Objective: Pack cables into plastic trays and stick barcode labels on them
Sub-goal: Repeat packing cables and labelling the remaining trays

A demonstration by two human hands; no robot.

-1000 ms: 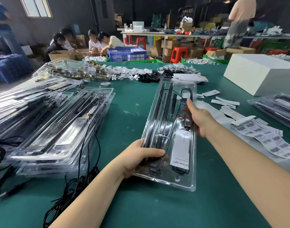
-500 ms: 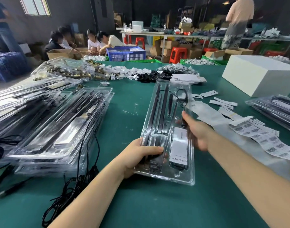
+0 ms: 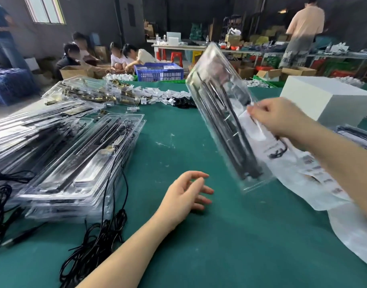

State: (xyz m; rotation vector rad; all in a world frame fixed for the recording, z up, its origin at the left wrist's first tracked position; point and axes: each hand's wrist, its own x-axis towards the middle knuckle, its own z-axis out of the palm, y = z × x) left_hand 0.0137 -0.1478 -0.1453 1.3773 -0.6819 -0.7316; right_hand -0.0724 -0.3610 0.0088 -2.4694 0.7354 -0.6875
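R hand (image 3: pixel 282 117) grips tilted tray (image 3: pixel 224 113), L hand (image 3: pixel 184 194) free

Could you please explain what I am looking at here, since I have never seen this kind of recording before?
There is no machine: a person wears a camera on the head, so the single picture looks forward and down at their own two bare arms. The right hand grips a clear plastic tray packed with black parts, lifted and tilted above the green table. The left hand is open, fingers relaxed, holding nothing, just above the table. On the left lies a stack of filled trays with loose black cables trailing beside it. On the right are a white box and white sheets, too blurred to read. Other people work in the background.
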